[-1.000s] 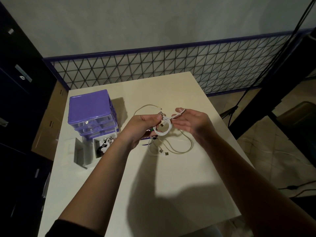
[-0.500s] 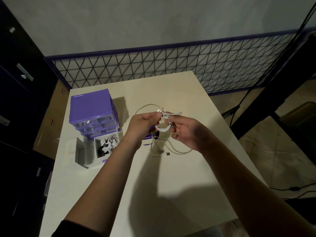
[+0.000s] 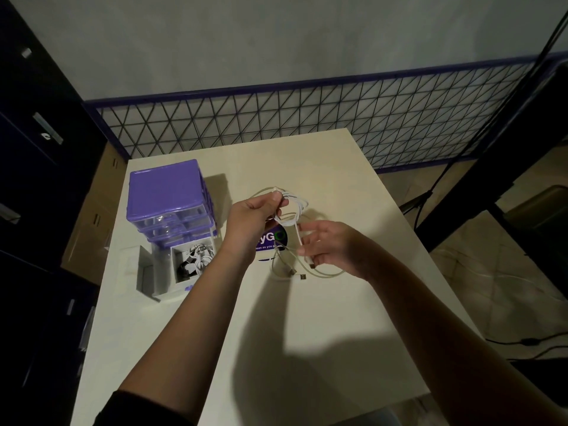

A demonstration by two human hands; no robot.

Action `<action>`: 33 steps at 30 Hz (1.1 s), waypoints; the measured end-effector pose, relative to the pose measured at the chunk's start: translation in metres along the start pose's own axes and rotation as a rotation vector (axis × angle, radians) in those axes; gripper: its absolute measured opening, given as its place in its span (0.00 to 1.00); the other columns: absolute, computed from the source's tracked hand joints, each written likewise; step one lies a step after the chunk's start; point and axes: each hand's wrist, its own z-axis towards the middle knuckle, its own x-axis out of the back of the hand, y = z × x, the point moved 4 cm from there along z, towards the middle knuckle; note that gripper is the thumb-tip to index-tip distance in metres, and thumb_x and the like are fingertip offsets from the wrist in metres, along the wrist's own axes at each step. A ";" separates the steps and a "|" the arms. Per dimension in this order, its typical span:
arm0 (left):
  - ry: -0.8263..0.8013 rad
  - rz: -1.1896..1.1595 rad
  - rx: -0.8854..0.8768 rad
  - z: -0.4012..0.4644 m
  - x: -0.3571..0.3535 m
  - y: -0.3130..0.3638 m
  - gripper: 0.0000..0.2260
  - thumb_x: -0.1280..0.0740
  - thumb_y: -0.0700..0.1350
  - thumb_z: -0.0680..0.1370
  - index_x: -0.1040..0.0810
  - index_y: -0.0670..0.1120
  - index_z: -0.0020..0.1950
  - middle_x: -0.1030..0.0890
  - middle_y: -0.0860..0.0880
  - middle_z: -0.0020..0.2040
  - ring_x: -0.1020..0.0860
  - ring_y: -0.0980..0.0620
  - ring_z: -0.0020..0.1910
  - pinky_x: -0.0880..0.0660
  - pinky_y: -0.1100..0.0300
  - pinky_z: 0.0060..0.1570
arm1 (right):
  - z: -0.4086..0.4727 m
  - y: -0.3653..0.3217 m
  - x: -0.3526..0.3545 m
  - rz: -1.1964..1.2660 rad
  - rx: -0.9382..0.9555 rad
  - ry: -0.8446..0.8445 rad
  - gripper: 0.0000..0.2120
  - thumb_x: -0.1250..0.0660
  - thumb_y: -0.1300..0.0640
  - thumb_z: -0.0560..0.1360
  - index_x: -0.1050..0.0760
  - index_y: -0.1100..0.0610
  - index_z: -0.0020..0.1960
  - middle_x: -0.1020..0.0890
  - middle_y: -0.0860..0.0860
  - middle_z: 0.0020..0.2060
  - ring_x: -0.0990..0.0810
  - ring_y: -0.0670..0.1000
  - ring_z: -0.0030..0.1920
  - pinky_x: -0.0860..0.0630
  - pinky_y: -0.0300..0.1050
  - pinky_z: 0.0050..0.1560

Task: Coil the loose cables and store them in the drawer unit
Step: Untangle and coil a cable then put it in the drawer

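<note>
Left hand (image 3: 249, 222) pinches a coiled white cable (image 3: 290, 212) above the table (image 3: 307, 318). Right hand (image 3: 330, 249) grips its loose tail. Purple drawer unit (image 3: 169, 201) stands far left, bottom drawer (image 3: 190, 265) pulled out, holding cables.

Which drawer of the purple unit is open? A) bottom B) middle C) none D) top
A, the bottom drawer of the unit is pulled out toward the camera with coiled cables lying in it; the drawers above sit flush.
</note>
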 end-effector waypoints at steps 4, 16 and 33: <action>0.053 -0.015 -0.022 0.001 0.002 0.000 0.09 0.32 0.44 0.78 0.17 0.40 0.51 0.18 0.53 0.35 0.23 0.53 0.40 0.22 0.58 0.49 | 0.001 0.018 0.005 -0.155 -0.057 0.073 0.14 0.30 0.72 0.71 0.24 0.61 0.54 0.20 0.51 0.34 0.22 0.48 0.31 0.23 0.42 0.35; 0.002 0.015 -0.003 -0.008 -0.002 -0.008 0.07 0.31 0.47 0.77 0.16 0.45 0.46 0.16 0.46 0.44 0.21 0.50 0.43 0.21 0.58 0.49 | 0.001 0.001 -0.006 -0.216 0.065 0.181 0.08 0.32 0.60 0.76 0.23 0.66 0.49 0.22 0.50 0.34 0.23 0.42 0.32 0.32 0.26 0.30; -0.126 -0.157 0.113 -0.015 -0.003 -0.007 0.12 0.31 0.45 0.78 0.24 0.45 0.60 0.15 0.48 0.49 0.17 0.54 0.43 0.22 0.62 0.45 | -0.003 -0.008 0.007 -0.264 0.257 0.402 0.06 0.34 0.60 0.77 0.24 0.61 0.43 0.22 0.55 0.34 0.29 0.40 0.28 0.33 0.29 0.32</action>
